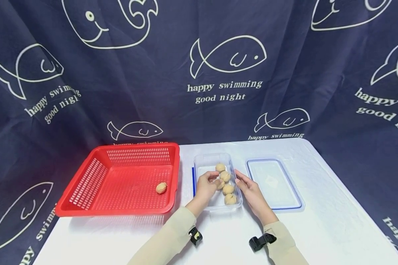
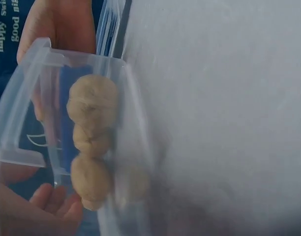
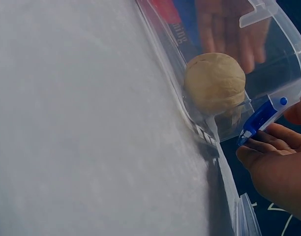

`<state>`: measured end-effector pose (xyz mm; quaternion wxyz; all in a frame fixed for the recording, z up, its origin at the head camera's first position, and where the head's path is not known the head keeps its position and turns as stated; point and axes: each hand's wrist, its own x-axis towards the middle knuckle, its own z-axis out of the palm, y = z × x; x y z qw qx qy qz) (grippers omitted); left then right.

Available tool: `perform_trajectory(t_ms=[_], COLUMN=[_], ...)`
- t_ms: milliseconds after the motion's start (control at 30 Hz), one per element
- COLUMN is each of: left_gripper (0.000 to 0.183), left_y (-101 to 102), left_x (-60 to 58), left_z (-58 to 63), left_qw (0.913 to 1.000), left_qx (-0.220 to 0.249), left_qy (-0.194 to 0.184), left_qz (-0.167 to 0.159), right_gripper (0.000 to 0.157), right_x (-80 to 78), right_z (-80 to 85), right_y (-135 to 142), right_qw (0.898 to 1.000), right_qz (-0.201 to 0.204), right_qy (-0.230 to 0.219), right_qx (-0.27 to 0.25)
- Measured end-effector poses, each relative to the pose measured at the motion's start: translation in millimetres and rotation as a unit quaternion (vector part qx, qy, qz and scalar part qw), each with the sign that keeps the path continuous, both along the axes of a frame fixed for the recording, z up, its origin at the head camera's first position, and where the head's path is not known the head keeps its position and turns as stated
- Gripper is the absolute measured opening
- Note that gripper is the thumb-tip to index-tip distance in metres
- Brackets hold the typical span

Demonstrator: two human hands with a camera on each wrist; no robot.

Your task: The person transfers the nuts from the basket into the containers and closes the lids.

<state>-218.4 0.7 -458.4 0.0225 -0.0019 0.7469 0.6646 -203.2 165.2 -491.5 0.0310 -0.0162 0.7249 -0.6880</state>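
Observation:
A clear plastic box (image 1: 237, 208) with blue-edged side flaps stands between the two hands and holds several walnuts (image 1: 230, 199) in an uneven row. My left hand (image 1: 206, 187) reaches over its left wall, thumb and fingers around a walnut (image 1: 220, 184) beside the row. In the left wrist view that hand shows at the lower left, its fingertips at the lowest walnut (image 2: 93, 202). At the right wall, my right hand (image 1: 253, 195) holds the box by its flap. The right wrist view shows bent fingers (image 3: 283, 140) at the blue-edged flap (image 3: 261, 119).
Left of the box sits a red perforated basket (image 1: 119, 211) with one walnut (image 1: 161, 187) near its right side. A clear lid (image 1: 273, 184) with a blue seal lies flat to the right. Behind the white table (image 1: 321, 228) hangs a dark blue curtain (image 1: 172, 73) with fish outlines.

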Motion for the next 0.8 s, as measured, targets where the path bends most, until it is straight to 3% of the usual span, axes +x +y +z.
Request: perform_trajectory(t_ms=[167,267,367,533,667,733,800], left_gripper=[0.027,0.028,0.031,0.033,0.032,0.032,0.032], left_y=[-5.1,-10.8,-18.9,-45.6,-75.2,-92.4,-111.5], left_x=[16.2,18.1,20.1,21.5,18.0,10.0,-5.1], left_z=[28.9,39.7,60.4,113.2,154.0,165.5,166.5], left_qw=[0.9958,0.9924,0.9882,0.9738,0.9651,0.9621,0.9589], left_qx=[0.070,0.077,0.057,0.008,-0.044,-0.067,-0.080], left_qy=[0.020,0.021,0.043,0.085,0.099,0.103,0.102], left_qz=[-0.056,-0.093,-0.135,-0.211,-0.239,-0.244,-0.252], right_gripper=[0.047,0.048,0.048,0.049,0.050,0.051,0.051], right_x=[-0.6,-1.2,-1.1,-0.4,0.1,0.1,0.1], right_z=[-0.8,-1.1,-1.7,-2.5,-2.8,-2.5,-2.2], right_y=[0.2,0.2,0.5,0.6,0.5,0.4,0.5], right_qw=[1.000,1.000,1.000,1.000,1.000,1.000,1.000], right_qz=[-0.001,0.002,0.002,0.004,0.002,0.003,0.005], right_qy=[0.000,0.001,0.001,-0.003,-0.006,-0.006,-0.004], right_qx=[0.004,0.005,0.005,-0.001,-0.004,-0.002,-0.002])
